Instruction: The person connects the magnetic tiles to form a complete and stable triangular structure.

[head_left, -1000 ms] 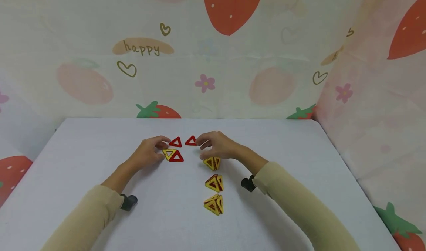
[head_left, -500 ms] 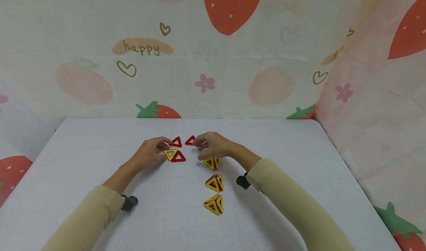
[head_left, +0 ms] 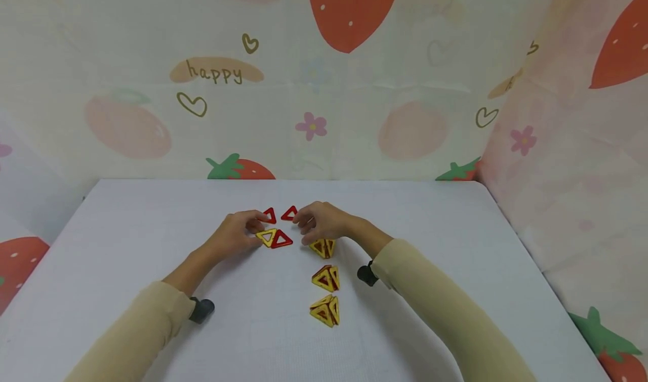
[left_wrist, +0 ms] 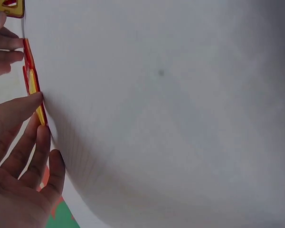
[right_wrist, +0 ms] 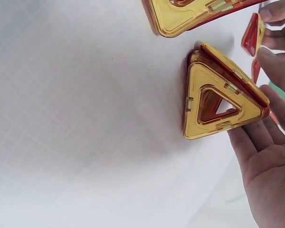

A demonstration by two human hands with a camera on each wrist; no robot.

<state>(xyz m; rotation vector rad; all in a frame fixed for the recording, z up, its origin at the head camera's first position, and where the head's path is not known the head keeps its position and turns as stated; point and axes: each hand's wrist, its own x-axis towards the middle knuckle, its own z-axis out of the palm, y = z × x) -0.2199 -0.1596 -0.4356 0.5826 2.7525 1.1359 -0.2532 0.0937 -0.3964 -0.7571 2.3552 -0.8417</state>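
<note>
My left hand [head_left: 238,237] pinches a yellow triangular magnetic tile [head_left: 265,236] between thumb and fingers, as the left wrist view also shows. A red triangular tile [head_left: 281,239] lies edge to edge against the yellow one. Behind them is another red triangular tile [head_left: 270,216], partly covered by my left fingers. My right hand [head_left: 324,221] hovers with loosely bent fingers beside a further red triangular tile [head_left: 289,213]; whether it touches that tile I cannot tell. Just below the right hand stands a yellow-and-red pyramid [right_wrist: 213,102], partly hidden by it in the head view.
Two more yellow-and-red pyramids, the middle one [head_left: 326,279] and the nearest one [head_left: 325,311], line up toward me on the white table [head_left: 243,337]. A strawberry-printed cloth [head_left: 354,89] hangs behind the table's far edge.
My left hand has moved right, bringing the yellow tile and its adjoining red tile along. The right hand has shifted slightly left. The pyramids have stayed in place.
</note>
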